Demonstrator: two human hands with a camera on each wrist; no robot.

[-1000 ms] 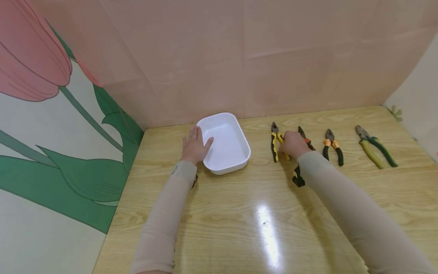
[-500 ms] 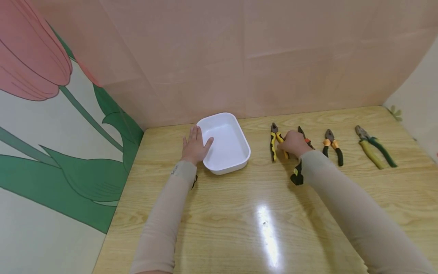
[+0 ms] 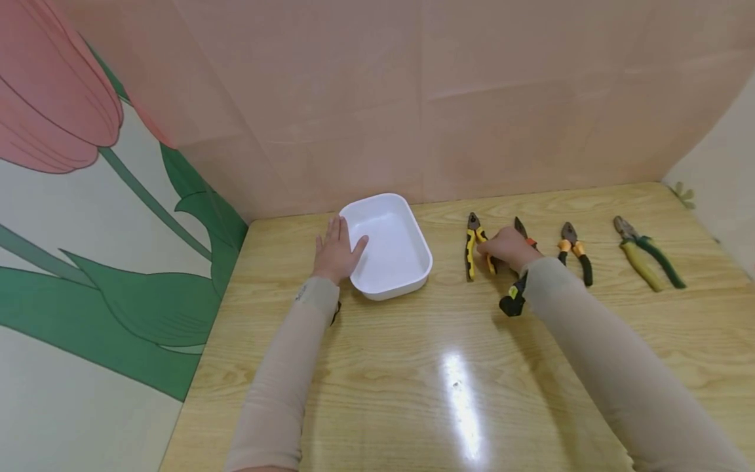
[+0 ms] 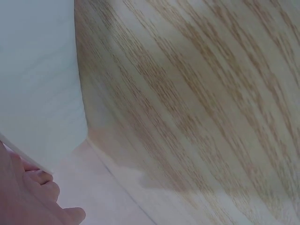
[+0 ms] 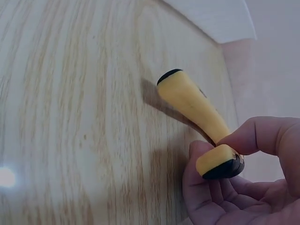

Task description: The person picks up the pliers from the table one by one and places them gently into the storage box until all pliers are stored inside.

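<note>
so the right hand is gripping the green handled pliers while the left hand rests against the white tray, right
Not quite. The right hand grips the yellow-and-black pliers, not the green-handled pliers, which lie untouched at the far right of the row. The head view shows this, and the right wrist view shows yellow handles in the grip. The left hand does rest against the white tray.

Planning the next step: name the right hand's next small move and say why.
Probably lift the yellow pliers clear of the table: the right hand already pinches their handles, the left hand rests against the white tray, and the tray looks empty beside them.
</note>
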